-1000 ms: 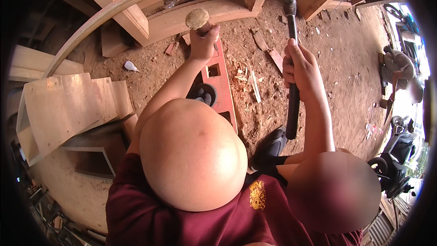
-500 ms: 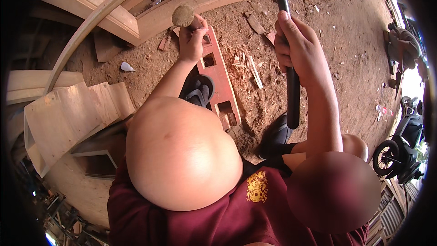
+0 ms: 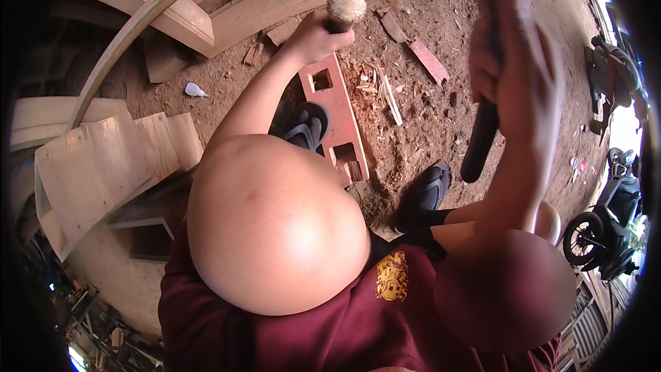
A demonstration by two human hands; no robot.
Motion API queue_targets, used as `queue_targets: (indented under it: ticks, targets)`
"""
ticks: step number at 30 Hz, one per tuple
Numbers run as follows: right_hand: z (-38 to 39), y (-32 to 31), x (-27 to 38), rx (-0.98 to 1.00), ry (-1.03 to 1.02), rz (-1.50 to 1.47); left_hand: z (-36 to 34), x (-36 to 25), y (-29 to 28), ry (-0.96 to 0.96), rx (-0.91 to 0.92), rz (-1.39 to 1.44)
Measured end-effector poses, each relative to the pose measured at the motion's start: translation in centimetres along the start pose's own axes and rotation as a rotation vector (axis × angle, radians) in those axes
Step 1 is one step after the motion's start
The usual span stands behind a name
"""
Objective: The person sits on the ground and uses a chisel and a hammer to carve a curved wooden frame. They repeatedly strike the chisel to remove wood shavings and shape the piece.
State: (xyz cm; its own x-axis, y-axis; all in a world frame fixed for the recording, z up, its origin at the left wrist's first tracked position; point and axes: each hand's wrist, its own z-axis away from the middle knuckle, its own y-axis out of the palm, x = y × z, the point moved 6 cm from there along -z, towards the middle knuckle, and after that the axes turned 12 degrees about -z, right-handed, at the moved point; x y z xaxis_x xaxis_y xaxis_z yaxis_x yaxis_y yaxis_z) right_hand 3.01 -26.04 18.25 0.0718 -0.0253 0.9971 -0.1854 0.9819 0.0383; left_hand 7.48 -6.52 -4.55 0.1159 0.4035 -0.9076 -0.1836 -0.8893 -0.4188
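My left hand point(image 3: 318, 40) is closed on a chisel point(image 3: 345, 8) with a pale, frayed, rounded handle top, held over the far end of a red-painted board point(image 3: 341, 121). The board has square cut holes and lies on the dirt beside my left sandal point(image 3: 306, 127). What the chisel's tip touches is hidden. My right hand point(image 3: 516, 69), smeared by motion, grips a hammer point(image 3: 479, 153) by its long black handle; the head is cut off at the top edge. My bare left knee point(image 3: 275, 220) fills the lower middle.
Wooden frames point(image 3: 289, 17) and a curved piece point(image 3: 131, 31) stand along the top. Plywood sheets point(image 3: 93, 169) lean at left. Wood chips point(image 3: 382, 89) lie right of the board. At the right are a crouched person point(image 3: 613, 79) and a black motorbike point(image 3: 602, 220). My right sandal point(image 3: 430, 189) rests on dirt.
The hammer has risen out past the top edge and swung to the right with my right hand. My left hand and chisel shifted left, then up and to the right.
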Motion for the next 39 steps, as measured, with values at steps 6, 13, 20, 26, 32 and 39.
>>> queue_targets:
  ticks: [6,13,20,26,32,39]
  targets:
    - [-1.4,0.9,-8.3,0.237,-0.032,0.881,0.0,0.1,0.0,-0.037,0.003,-0.020]
    - [0.8,2.7,-10.5,0.191,0.420,0.029,0.7,0.7,-1.7,0.124,-0.180,0.270]
    - [-0.2,0.5,-7.1,0.090,0.381,-0.107,1.2,2.1,-2.3,0.158,-0.198,0.368]
    - [-0.1,0.7,-5.4,0.059,0.328,-0.094,1.4,1.9,-2.0,0.174,-0.182,0.342]
    - [0.2,0.5,-2.6,0.054,0.224,-0.101,1.4,1.5,-1.8,0.177,-0.191,0.315]
    - [0.6,0.6,-0.6,0.038,0.151,-0.117,1.3,2.1,-2.1,0.189,-0.238,0.368]
